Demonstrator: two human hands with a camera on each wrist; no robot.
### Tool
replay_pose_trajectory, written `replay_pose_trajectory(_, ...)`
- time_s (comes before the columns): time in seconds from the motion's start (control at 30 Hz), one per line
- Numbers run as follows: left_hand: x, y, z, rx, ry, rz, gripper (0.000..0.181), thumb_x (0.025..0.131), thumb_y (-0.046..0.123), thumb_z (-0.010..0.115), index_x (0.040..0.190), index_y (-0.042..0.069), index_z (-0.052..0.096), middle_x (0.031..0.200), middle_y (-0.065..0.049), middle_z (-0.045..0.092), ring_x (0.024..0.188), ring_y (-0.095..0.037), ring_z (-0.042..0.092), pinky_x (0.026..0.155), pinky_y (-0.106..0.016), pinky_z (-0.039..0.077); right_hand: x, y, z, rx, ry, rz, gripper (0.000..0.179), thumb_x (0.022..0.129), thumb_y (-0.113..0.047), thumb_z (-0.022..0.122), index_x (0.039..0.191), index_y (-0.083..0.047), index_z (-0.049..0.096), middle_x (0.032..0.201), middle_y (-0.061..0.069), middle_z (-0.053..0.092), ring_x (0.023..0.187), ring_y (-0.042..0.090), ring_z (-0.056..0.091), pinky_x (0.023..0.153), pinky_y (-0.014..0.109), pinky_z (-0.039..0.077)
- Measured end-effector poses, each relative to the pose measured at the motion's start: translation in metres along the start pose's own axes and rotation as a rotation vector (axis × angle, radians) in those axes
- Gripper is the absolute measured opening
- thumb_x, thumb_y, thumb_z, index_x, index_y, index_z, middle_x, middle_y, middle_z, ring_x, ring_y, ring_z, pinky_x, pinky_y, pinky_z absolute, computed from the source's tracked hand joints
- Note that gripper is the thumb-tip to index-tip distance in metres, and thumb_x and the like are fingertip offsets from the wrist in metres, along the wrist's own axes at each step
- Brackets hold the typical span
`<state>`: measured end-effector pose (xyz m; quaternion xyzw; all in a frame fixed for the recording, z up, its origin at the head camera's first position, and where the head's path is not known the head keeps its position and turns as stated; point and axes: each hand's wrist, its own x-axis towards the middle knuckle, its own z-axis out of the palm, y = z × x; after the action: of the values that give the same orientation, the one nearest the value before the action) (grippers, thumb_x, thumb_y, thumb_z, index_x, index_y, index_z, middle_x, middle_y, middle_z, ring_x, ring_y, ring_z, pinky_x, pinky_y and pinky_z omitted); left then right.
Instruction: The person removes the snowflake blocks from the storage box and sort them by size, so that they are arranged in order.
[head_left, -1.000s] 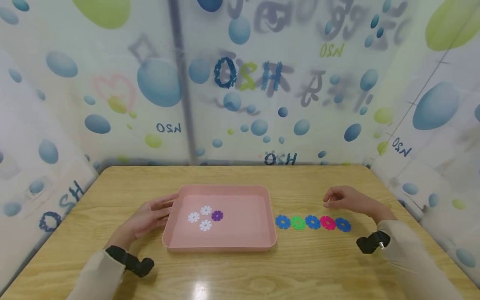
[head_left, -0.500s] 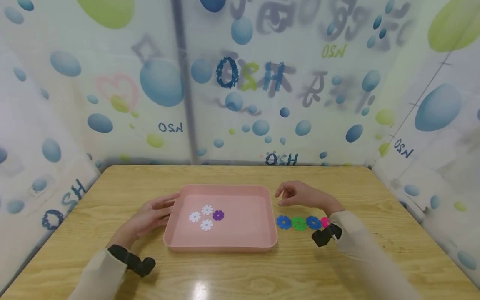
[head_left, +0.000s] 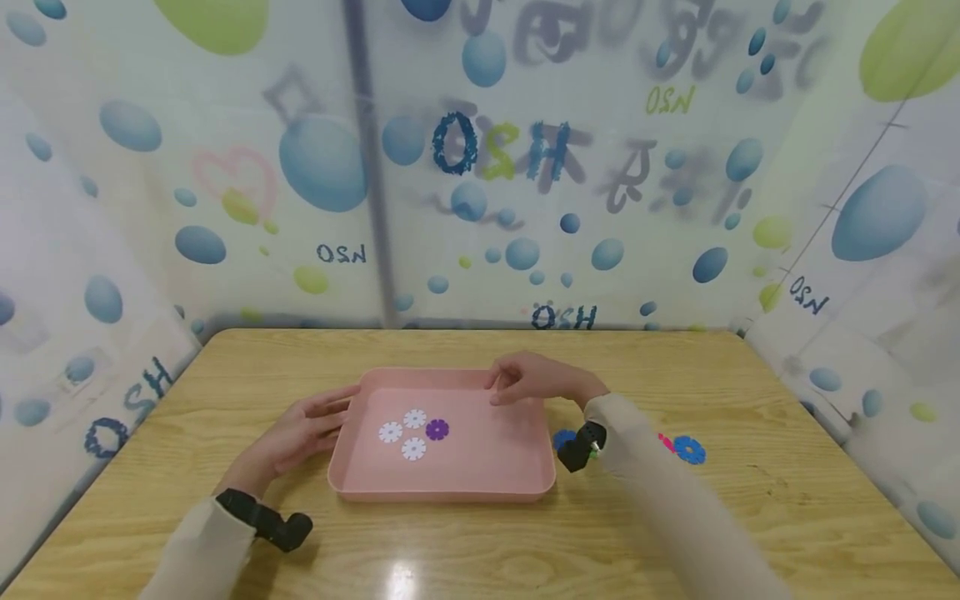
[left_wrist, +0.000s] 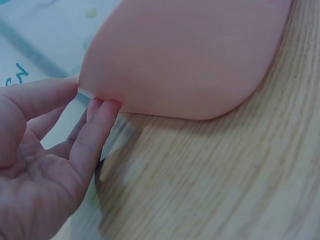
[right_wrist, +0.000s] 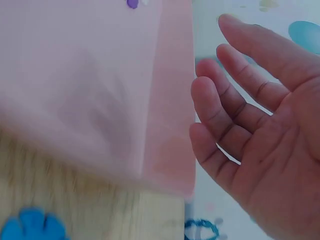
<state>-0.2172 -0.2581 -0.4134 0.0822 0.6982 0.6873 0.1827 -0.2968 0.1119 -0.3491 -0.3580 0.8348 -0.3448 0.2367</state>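
A pink rectangular tray [head_left: 480, 479] lies on the wooden table, holding three white notched discs [head_left: 413, 449] and one purple notched disc [head_left: 437, 429] toward its left side. My left hand [head_left: 300, 433] stays at the tray's left wall; the left wrist view has its fingertips [left_wrist: 107, 107] right at the pink wall. Over the tray's back right part hangs my right hand [head_left: 532, 377], fingers loosely bent with nothing between them. In the right wrist view its fingers [right_wrist: 205, 95] overlap the tray's edge.
Right of the tray a row of notched discs lies on the table [head_left: 480, 550]: a blue disc [head_left: 689, 450] at the far end, part of a pink disc [head_left: 666, 442], and a blue disc [head_left: 564, 439] by the tray. My right sleeve [head_left: 660, 492] covers the rest. A patterned curtain [head_left: 480, 250] stands behind.
My right hand has moved left from above the disc row, past the tray's right rim, to over the tray. The left hand and the discs have not moved.
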Motion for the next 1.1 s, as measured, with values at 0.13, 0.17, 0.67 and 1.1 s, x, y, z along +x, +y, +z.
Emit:
replay_pose_trajectory(0.13, 0.0, 0.0, 0.0, 0.002, 0.006, -0.005, 0.058, 0.096, 0.014, 0.049, 0.145, 0.003, 0.021, 0.145, -0.027, 0.021, 0.118, -0.021, 0.048, 0.092, -0.033, 0.044, 0.019, -0.006, 0.005, -0.011, -0.018, 0.046, 0.034, 0.084, -0.028, 0.068, 0.11, -0.007, 0.063, 0.087, 0.002, 0.061, 0.083, 0.018, 0.054, 0.074, 0.03, 0.047)
replay_pose_trajectory(0.17, -0.001, 0.0, -0.001, 0.003, 0.008, -0.006, 0.058, 0.096, 0.014, 0.049, 0.145, 0.003, 0.021, 0.145, -0.027, 0.021, 0.118, -0.021, 0.048, 0.092, -0.033, 0.044, 0.023, -0.007, 0.007, -0.01, -0.022, 0.061, 0.033, 0.083, -0.028, 0.068, 0.11, -0.008, 0.063, 0.088, 0.002, 0.061, 0.083, 0.018, 0.054, 0.074, 0.03, 0.046)
replay_pose_trajectory(0.67, 0.001, 0.001, -0.002, -0.003, -0.002, -0.007, 0.06, 0.095, 0.016, 0.051, 0.145, 0.004, 0.021, 0.145, -0.026, 0.021, 0.12, -0.023, 0.046, 0.093, -0.033, 0.043, 0.065, -0.01, 0.032, 0.121, -0.131, 0.12, 0.034, 0.079, -0.017, 0.073, 0.109, -0.008, 0.062, 0.091, 0.004, 0.065, 0.081, 0.023, 0.06, 0.076, 0.031, 0.051)
replay_pose_trajectory(1.1, 0.002, -0.001, -0.003, -0.008, -0.003, -0.008, 0.059, 0.095, 0.013, 0.051, 0.145, 0.004, 0.022, 0.145, -0.027, 0.021, 0.117, -0.02, 0.049, 0.092, -0.034, 0.044, 0.071, -0.012, 0.043, 0.075, -0.146, 0.207, 0.026, 0.075, -0.019, 0.076, 0.099, -0.018, 0.065, 0.098, -0.001, 0.058, 0.09, 0.016, 0.052, 0.083, 0.029, 0.044)
